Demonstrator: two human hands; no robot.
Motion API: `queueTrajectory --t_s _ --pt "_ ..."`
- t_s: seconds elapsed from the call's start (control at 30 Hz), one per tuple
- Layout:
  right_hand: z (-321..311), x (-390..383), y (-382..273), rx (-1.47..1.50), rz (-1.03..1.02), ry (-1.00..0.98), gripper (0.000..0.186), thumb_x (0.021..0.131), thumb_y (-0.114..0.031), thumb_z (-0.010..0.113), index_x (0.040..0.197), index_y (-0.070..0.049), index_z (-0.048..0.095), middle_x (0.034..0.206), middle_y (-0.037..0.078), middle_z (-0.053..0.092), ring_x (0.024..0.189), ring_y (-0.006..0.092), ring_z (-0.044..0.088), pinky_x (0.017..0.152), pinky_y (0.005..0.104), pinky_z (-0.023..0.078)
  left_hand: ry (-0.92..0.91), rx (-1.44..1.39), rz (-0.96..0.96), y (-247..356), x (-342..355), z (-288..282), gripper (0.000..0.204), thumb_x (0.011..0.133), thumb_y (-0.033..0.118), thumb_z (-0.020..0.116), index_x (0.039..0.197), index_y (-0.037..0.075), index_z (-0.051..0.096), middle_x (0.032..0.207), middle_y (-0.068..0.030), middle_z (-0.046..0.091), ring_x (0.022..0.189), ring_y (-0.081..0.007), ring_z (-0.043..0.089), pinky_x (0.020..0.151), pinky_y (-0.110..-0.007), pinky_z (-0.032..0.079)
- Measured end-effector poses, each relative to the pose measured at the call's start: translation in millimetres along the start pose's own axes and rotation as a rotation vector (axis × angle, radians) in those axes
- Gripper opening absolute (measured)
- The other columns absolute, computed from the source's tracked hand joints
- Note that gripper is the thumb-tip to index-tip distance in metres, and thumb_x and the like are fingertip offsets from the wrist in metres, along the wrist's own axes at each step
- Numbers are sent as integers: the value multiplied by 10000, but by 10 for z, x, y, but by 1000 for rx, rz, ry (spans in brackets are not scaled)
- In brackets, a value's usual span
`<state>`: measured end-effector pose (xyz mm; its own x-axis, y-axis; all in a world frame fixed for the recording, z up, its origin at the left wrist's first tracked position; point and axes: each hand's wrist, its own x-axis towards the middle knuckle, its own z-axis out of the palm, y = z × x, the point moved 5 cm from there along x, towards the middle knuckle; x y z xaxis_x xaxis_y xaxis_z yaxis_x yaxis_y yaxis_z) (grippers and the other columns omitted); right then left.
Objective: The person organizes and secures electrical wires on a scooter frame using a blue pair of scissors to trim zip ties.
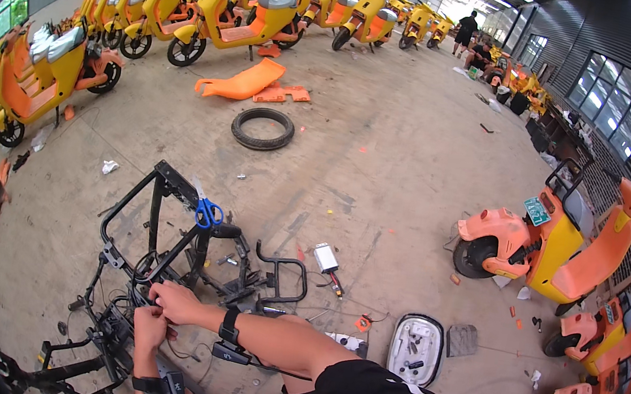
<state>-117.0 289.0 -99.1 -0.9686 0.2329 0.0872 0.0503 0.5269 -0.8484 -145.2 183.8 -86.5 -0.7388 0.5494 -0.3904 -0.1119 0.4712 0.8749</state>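
A bare black scooter frame (155,216) with loose wiring stands in front of me, at the lower left. My right hand (180,304) reaches across to its middle, fingers closed in a pinch beside the frame tubes. Just below it, my left hand (149,327) is also closed, its fingertips close to the right hand's. Whatever the fingers hold is too small or hidden to make out. Dark cables run around both hands. Blue-handled scissors (209,213) rest on the upper part of the frame, beyond my hands.
A black tubular bracket (280,274) and a silver box with leads (326,259) lie right of the frame. A tray-like shell (417,347) holds small parts. Beyond are a tyre (262,129) and an orange panel (245,80). Yellow-orange scooters (246,12) line the back; others (556,245) stand right. Two people are far off.
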Motion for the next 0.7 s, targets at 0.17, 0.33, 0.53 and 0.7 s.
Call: queueTrajectory --t_s 0.17,0.33,0.53,0.7 --pt "-99 -63 -109 -82 -32 32 144 810 -106 605 952 -89 589 903 111 551 864 321 571 732 430 450 19 65 48 106 -61 -15 214 868 44 551 725 -101 616 623 -125 634 438 -185 610 380 -296 484" --pt "-159 -45 -55 9 -60 52 103 803 -128 612 891 -75 615 895 93 557 863 296 582 746 399 463 38 130 79 137 -104 -15 198 859 36 546 736 -94 630 619 -115 637 439 -182 613 381 -293 485" --pt "-98 -8 -42 -74 -50 16 102 809 -142 589 890 -87 616 913 96 561 886 306 585 756 411 469 59 205 83 81 -86 -20 201 861 52 544 735 -64 650 611 -103 643 443 -180 617 396 -300 492" --pt "-200 -43 -159 -163 -51 17 113 804 -167 583 890 -104 622 914 96 571 868 302 601 726 416 483 124 277 151 21 -37 -7 273 871 114 554 680 -57 651 537 -113 619 437 -205 621 435 -329 494"
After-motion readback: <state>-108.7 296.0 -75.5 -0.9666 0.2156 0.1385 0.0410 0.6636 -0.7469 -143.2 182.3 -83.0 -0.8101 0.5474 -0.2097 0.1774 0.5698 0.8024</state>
